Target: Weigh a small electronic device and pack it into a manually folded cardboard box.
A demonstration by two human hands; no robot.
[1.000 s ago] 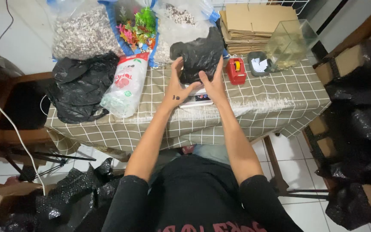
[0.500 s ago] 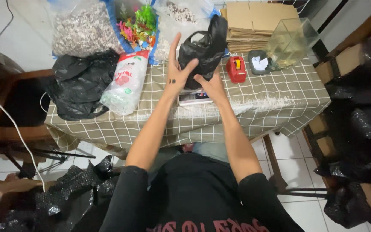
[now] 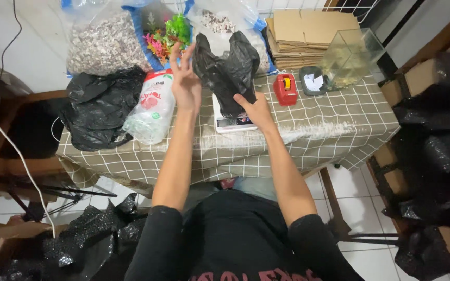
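A filled black plastic bag (image 3: 226, 73) stands upright on a small white scale (image 3: 234, 123) in the middle of the checked tablecloth (image 3: 308, 140). My right hand (image 3: 256, 108) presses against the bag's lower right side, fingers on the plastic. My left hand (image 3: 185, 78) is raised at the bag's upper left, fingers spread, its fingertips at the bag's top edge. The scale's display shows below the bag, partly covered by my right hand.
A white bag with red print (image 3: 152, 106) and a crumpled black bag (image 3: 100, 106) lie to the left. Clear sacks of gravel (image 3: 102, 44), colourful plastic plants (image 3: 165, 36), folded cardboard (image 3: 303, 34), a glass tank (image 3: 350, 54), a red tape dispenser (image 3: 286, 88) sit at the back. Black wrapped boxes (image 3: 433, 119) stand right.
The black bag was lifted upright onto the scale. My left hand has moved up from its side to its top left, and my right hand has dropped to its lower right.
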